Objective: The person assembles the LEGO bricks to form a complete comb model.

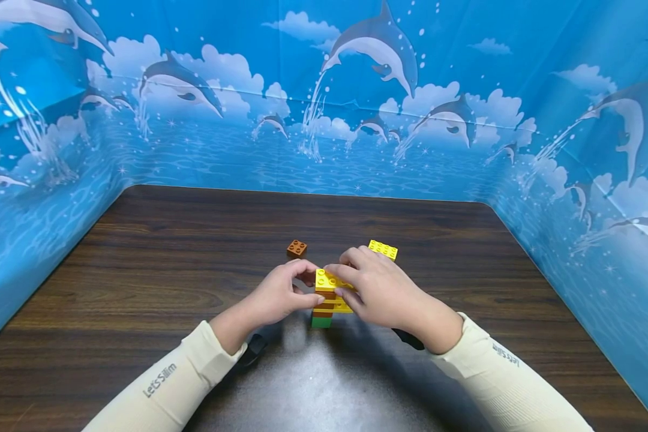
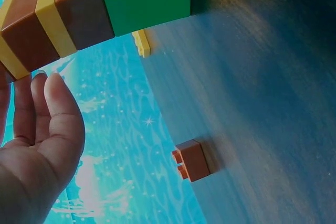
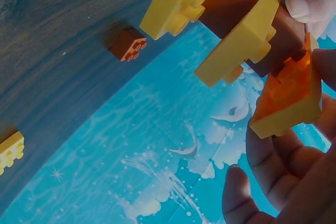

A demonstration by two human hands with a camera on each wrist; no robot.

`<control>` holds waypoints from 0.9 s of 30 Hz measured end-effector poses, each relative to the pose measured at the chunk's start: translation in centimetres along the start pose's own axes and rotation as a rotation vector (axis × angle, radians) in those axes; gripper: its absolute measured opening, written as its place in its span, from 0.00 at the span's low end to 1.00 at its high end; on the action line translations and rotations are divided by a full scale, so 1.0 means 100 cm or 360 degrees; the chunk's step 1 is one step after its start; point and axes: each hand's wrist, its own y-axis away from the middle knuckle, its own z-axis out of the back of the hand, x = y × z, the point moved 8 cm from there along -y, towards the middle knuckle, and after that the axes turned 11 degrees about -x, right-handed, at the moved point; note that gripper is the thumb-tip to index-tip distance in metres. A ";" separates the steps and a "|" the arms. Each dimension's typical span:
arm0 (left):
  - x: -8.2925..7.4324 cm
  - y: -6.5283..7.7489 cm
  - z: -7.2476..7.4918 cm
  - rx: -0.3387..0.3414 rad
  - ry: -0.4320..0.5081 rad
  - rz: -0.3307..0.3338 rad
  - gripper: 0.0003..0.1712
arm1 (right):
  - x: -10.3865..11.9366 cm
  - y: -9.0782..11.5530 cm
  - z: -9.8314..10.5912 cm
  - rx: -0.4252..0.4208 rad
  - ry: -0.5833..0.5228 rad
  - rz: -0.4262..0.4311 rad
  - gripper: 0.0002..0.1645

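Observation:
A tower of toy building bricks stands upright on the table, with a green brick [image 1: 321, 322] at its base and brown bricks [image 2: 84, 9] alternating with thin yellow ones above. My left hand [image 1: 278, 294] holds the tower's upper left side, its thumb at the front and fingers behind. At the top, my right hand [image 1: 380, 285] pinches a yellow brick [image 3: 289, 98] that sticks out to the right. Seen from the right wrist, this brick sits slightly tilted against the uppermost brown brick, its hollow underside partly showing.
Behind the left hand lies a loose brown brick [image 1: 297, 248], studs up. A loose yellow brick [image 1: 383, 249] lies beyond the right hand. The dark wooden table [image 1: 140, 288] meets a blue dolphin-print curtain [image 1: 221, 150] at its back and sides.

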 end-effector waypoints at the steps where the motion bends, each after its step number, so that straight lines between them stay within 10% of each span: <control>1: 0.000 0.000 0.000 0.0002 0.0001 0.0001 0.20 | 0.000 0.000 0.000 -0.0003 -0.0002 -0.0001 0.24; 27: -0.009 0.005 0.007 -0.0131 0.0114 -0.0036 0.22 | -0.006 0.006 -0.004 -0.0015 -0.0102 -0.0133 0.27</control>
